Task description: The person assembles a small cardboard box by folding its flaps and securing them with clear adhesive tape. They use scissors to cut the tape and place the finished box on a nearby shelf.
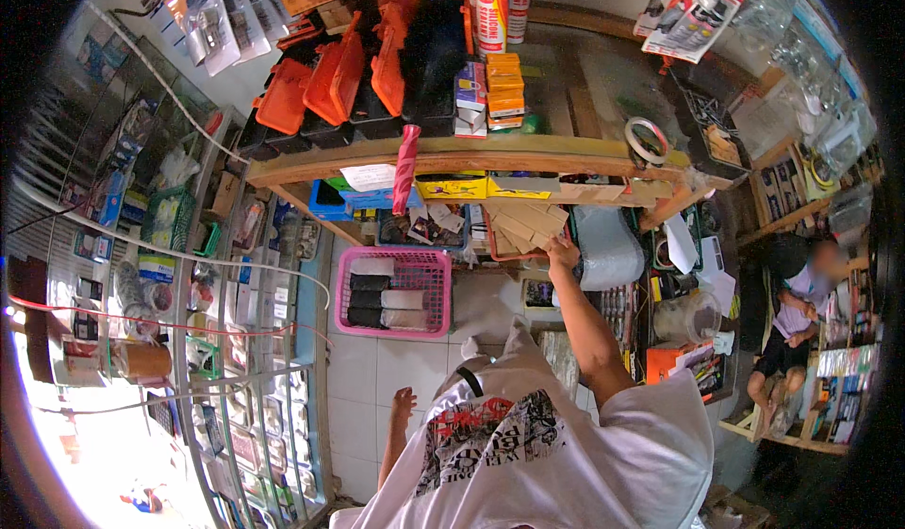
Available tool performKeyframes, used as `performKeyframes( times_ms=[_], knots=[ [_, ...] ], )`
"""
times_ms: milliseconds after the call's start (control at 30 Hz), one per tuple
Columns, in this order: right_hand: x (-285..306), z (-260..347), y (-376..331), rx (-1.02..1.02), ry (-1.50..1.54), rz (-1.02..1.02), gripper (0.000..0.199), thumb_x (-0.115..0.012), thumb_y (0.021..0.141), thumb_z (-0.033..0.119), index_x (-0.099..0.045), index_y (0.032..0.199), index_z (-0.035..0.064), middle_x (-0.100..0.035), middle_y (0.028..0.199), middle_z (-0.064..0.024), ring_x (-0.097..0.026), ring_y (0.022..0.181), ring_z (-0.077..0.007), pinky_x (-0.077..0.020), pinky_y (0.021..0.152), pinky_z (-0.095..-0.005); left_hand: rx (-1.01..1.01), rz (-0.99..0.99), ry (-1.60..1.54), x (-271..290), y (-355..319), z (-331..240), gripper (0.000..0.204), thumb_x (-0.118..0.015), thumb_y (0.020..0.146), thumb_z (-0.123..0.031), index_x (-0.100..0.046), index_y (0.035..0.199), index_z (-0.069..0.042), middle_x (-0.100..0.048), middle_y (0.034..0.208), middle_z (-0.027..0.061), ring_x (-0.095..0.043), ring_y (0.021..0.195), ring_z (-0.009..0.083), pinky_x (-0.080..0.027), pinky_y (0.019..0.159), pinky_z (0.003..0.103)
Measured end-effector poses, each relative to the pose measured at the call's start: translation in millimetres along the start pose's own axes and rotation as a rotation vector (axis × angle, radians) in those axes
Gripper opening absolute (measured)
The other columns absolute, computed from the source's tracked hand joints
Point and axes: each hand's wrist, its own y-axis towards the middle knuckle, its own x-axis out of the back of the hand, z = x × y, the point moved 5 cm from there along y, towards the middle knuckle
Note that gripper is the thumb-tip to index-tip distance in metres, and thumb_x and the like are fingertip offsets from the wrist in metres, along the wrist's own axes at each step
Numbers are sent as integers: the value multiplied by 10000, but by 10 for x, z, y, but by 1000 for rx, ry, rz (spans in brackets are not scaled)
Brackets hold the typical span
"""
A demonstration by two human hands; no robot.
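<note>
My right hand [563, 254] reaches forward to the near right corner of an orange-rimmed tray [497, 252] under the wooden counter. Brown cardboard pieces [524, 224] fill that tray. The fingers look closed at the corner, and what they hold is hidden. Just right of this hand lies a roll of clear plastic wrap [611, 251]. My left hand [403, 402] hangs low beside my body over the tiled floor, loosely curled, fingers apart and nothing in it. Ahead of it, a pink basket [345, 293] on the floor contains several black and whitish wrapped packs [366, 299].
The wooden counter [452, 159] crosses ahead, bearing orange-lidded boxes [337, 74], sealant tubes [493, 10] and a tape roll [647, 140]. A glass display case [226, 340] stands left, with cables strung across. Another person [797, 307] sits at far right.
</note>
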Motion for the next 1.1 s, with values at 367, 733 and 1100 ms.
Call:
performKeyframes(
  times_ms=[367, 733, 1100],
  knots=[
    [950, 1274, -1363, 12, 78, -41, 239, -815, 834, 200, -758, 990, 29, -725, 937, -13, -603, 799, -108, -468, 753, -291, -559, 347, -155, -709, -141, -1429, 500, -593, 987, -450, -539, 1349, -111, -661, 1263, 76, -649, 1052, 190, -501, 787, 330],
    [654, 3288, -3110, 91, 53, 561, 198, -748, 896, 155, -725, 1048, 31, -663, 800, 48, -479, 613, -10, -346, 529, -190, -653, 733, -391, -1184, -2800, -4104, 551, -579, 1000, -251, -384, 1442, 16, -564, 1319, 164, -623, 1136, 287, -556, 850, 426],
    [479, 4529, -3899, 1284, -538, 860, 441, -903, 605, 249, -799, 1025, 165, -623, 1209, -102, -559, 1080, -288, -473, 891, -395, -772, 664, -428, -591, -3817, -4338, 381, -587, 974, -107, -486, 1281, 93, -667, 1049, 207, -722, 803, 298, -609, 534, 376]
  ],
)
